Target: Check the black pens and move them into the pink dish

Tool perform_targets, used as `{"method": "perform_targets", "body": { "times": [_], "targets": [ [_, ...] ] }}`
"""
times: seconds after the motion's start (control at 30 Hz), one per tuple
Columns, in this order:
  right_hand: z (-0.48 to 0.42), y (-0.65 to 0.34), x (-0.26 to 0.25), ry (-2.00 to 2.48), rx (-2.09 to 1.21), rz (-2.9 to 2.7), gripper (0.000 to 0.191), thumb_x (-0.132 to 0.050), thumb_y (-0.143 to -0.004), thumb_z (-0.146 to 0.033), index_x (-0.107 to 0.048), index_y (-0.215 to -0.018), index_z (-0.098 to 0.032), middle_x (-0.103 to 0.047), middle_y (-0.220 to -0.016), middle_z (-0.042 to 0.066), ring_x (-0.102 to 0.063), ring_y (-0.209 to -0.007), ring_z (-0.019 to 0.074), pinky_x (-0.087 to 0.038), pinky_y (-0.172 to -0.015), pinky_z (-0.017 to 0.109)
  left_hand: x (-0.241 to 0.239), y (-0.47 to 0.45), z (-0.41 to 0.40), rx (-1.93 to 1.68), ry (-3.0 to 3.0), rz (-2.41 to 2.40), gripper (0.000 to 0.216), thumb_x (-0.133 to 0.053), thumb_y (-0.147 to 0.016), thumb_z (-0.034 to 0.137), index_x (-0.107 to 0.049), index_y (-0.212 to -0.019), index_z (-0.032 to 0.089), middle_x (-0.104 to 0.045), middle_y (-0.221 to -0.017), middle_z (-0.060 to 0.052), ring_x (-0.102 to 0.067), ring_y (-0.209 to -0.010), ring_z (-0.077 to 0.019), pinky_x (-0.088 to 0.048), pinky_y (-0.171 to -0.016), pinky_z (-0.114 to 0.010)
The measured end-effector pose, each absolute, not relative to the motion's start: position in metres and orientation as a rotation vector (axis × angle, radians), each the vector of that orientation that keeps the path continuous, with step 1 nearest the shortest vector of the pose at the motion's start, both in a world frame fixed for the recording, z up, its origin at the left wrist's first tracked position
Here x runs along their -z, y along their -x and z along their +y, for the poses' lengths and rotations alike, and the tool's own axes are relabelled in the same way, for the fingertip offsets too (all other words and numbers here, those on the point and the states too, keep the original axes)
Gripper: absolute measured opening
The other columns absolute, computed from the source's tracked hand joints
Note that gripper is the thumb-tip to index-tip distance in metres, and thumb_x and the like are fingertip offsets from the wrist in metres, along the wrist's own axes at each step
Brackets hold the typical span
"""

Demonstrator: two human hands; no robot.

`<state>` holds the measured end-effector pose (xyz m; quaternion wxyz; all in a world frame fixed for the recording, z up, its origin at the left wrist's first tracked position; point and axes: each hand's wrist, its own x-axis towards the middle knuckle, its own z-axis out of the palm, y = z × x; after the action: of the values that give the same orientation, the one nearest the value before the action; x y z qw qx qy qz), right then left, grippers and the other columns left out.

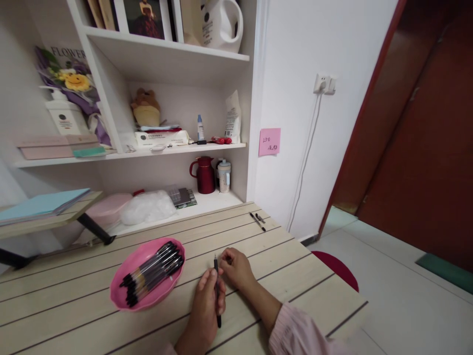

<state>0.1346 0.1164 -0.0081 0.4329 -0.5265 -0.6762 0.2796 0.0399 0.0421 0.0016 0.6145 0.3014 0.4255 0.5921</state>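
Observation:
My left hand (205, 301) is closed around a black pen (216, 265), which stands nearly upright with its bare tip pointing up and its lower end sticking out below the fingers. Close to the pen's tip, on its right, is my right hand (236, 268). Its fingers are curled in a pinch, and I cannot make out what is between them. Left of both hands, a pink bowl (117, 292) with a wavy rim holds a bundle of several black pens (155, 271) lying side by side.
Near the table's (258, 256) far right edge lie a pen (257, 222) and a small dark pen part (260, 217). A shelf unit (177, 152) rises behind, with a red jug (205, 175) and a cup (223, 176). A raised stand (84, 204) is at left; a red stool (338, 271) at right.

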Motion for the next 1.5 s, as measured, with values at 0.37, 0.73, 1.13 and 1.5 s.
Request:
{"method": "perform_targets", "body": {
  "times": [0.37, 0.73, 1.13, 1.5],
  "targets": [
    [0.144, -0.181, 0.002, 1.302, -0.938, -1.367, 0.005, -0.053, -0.062, -0.021, -0.049, -0.059, -0.018, -0.05, -0.048, -0.004, -0.046, -0.046, 0.0106, -0.033, -0.046, 0.021, -0.001, -0.034, 0.047, -1.418, -0.588, 1.015, 0.038, -0.061, -0.07, 0.046, -0.054, -0.091, 0.015, -0.054, -0.062, 0.003, -0.037, -0.037, -0.0018, -0.024, -0.034, -0.015],
    [0.144, -0.172, -0.001, 1.556, -0.195, -2.252, 0.014, -0.05, -0.07, -0.01, -0.058, -0.079, -0.018, -0.064, -0.082, 0.004, -0.055, -0.075, 0.0138, -0.03, -0.062, 0.022, 0.001, -0.033, 0.048, -1.401, -0.634, 1.043, 0.039, -0.06, -0.07, 0.048, -0.053, -0.09, 0.015, -0.054, -0.06, 0.003, -0.036, -0.036, -0.0017, -0.024, -0.034, -0.015],
    [0.235, -0.225, -0.005, 2.006, -0.015, -1.804, 0.018, -0.043, -0.081, -0.011, -0.056, -0.093, -0.014, -0.062, -0.092, 0.01, -0.057, -0.084, 0.0173, -0.034, -0.066, 0.024, 0.016, -0.034, 0.063, -1.318, -0.664, 1.085, 0.058, -0.06, -0.056, 0.065, -0.051, -0.085, 0.016, -0.053, -0.052, 0.006, -0.033, -0.027, -0.0018, -0.02, -0.027, -0.015],
    [0.265, -0.219, 0.007, 2.059, 0.066, -1.899, 0.028, -0.034, -0.083, -0.002, -0.055, -0.098, -0.012, -0.063, -0.091, 0.014, -0.058, -0.09, 0.0192, -0.037, -0.073, 0.025, 0.018, -0.035, 0.068, -1.246, -0.578, 1.109, 0.064, -0.062, -0.047, 0.069, -0.051, -0.083, 0.017, -0.055, -0.05, 0.006, -0.033, -0.024, -0.0019, -0.017, -0.026, -0.015]
  ]
}}
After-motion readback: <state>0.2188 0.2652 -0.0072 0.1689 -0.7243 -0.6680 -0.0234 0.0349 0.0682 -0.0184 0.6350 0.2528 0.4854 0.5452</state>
